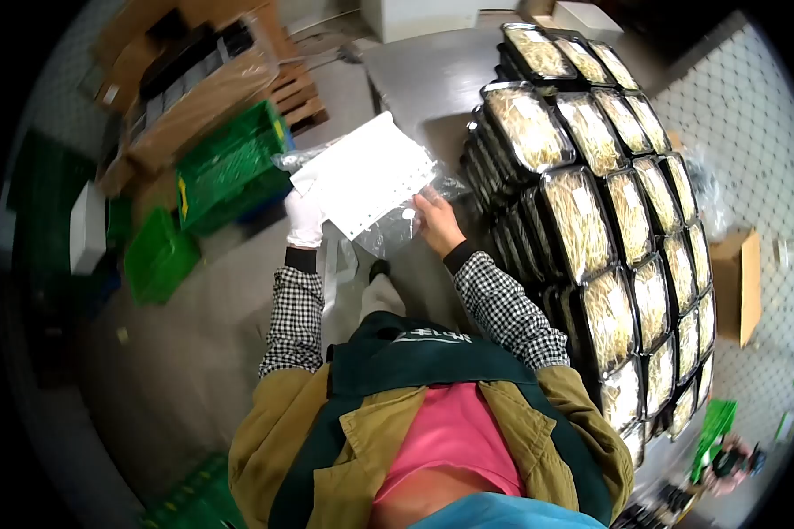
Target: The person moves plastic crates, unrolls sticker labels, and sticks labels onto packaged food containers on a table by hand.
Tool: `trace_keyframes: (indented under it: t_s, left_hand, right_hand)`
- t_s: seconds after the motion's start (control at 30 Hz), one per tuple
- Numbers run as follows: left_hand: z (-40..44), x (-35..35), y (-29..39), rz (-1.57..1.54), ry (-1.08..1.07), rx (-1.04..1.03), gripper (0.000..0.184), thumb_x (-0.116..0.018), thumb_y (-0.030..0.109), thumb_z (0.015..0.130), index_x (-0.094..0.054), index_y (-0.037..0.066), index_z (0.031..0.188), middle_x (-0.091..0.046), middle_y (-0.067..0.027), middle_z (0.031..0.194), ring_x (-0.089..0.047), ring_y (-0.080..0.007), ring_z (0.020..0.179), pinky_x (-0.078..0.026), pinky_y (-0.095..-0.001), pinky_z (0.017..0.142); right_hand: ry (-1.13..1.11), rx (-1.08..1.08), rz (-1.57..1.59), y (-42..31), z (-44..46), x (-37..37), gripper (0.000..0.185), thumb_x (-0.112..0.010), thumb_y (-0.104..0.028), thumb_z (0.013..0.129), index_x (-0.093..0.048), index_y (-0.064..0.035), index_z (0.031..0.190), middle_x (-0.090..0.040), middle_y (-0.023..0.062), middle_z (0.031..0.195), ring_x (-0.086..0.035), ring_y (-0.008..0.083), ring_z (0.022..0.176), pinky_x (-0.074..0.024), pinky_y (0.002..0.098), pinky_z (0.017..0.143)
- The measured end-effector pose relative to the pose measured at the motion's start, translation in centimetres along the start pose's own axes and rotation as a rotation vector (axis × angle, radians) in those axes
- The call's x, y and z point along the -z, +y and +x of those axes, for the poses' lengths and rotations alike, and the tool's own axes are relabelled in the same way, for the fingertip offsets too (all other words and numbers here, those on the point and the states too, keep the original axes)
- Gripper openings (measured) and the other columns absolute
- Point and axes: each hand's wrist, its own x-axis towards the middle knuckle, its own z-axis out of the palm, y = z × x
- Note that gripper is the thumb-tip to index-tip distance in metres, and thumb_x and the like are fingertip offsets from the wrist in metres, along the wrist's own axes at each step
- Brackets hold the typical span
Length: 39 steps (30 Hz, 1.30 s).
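Fingers of bare right hand are half curled against clear plastic, pinch cannot be told | white paper is gripped near its corner by gloved left hand | paper: flat, marked along one edge, held between both hands | right: filled trays are stacked | farther left: green crate is seen.

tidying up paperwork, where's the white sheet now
In the head view, the white sheet is at upper centre, between the gloved left hand and bare right hand.
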Motion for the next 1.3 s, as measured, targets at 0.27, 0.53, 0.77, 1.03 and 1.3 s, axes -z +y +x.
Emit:
trace_keyframes:
  t_s: [0.27,0.53,0.77,1.03,1.3]
  left_hand:
    - [29.8,-9.9,-7.4,1.322,-0.307,-1.014,0.013,-0.059,0.019,0.078,-0.058,0.009,0.070,-0.060,-0.0090,0.068,-0.059,-0.0212,0.057,-0.047,-0.0314,0.050]
    - [45.3,-20.0,-25.3,0.116,-0.350,0.615,0.043,-0.057,0.023,0.089,-0.051,-0.005,0.122,-0.055,-0.0095,0.122,-0.049,-0.0198,0.114,-0.037,-0.0314,0.100]
    - [41.9,-21.9,-22.4,1.301,-0.550,-0.559,0.043,-0.053,0.001,0.084,-0.050,0.004,0.126,-0.059,-0.0195,0.115,-0.055,-0.0296,0.109,-0.043,-0.0346,0.095]
    - [33.7,-20.1,-17.5,0.667,-0.404,-0.124,0.035,-0.047,0.020,0.095,-0.053,0.003,0.124,-0.060,-0.0157,0.115,-0.057,-0.0228,0.102,-0.043,-0.0292,0.091]
    - [29.9,-14.4,-15.7,0.856,-0.837,-0.208,0.016,-0.057,0.010,0.087,-0.064,-0.001,0.098,-0.065,-0.0145,0.086,-0.061,-0.0207,0.077,-0.048,-0.0326,0.071]
  right_hand:
    - [0.124,0.037,0.075,-3.6,7.9,2.7,0.039,-0.056,-0.024,0.092,-0.038,-0.0146,0.126,-0.061,0.0050,0.100,-0.057,0.0082,0.074,-0.0427,0.0207,0.058]
    - [0.523,-0.188,0.056,-3.4,3.9,7.8,0.027,-0.058,-0.029,0.091,-0.057,-0.0074,0.108,-0.063,0.0029,0.094,-0.052,0.0055,0.070,-0.0452,0.0196,0.058]
    - [0.731,-0.108,0.256,-2.6,2.8,9.9,0.028,-0.055,-0.025,0.093,-0.053,-0.0077,0.115,-0.063,0.0017,0.096,-0.052,0.0041,0.072,-0.0450,0.0189,0.059]
    - [0.506,0.021,0.175,-0.6,2.1,12.5,0.028,-0.054,-0.025,0.094,-0.056,-0.0041,0.112,-0.063,0.0000,0.091,-0.054,0.0028,0.071,-0.0449,0.0166,0.061]
    - [0.574,0.041,0.206,1.0,1.2,14.8,0.025,-0.053,-0.022,0.094,-0.058,-0.0047,0.112,-0.063,-0.0001,0.090,-0.053,0.0045,0.073,-0.0449,0.0185,0.065]
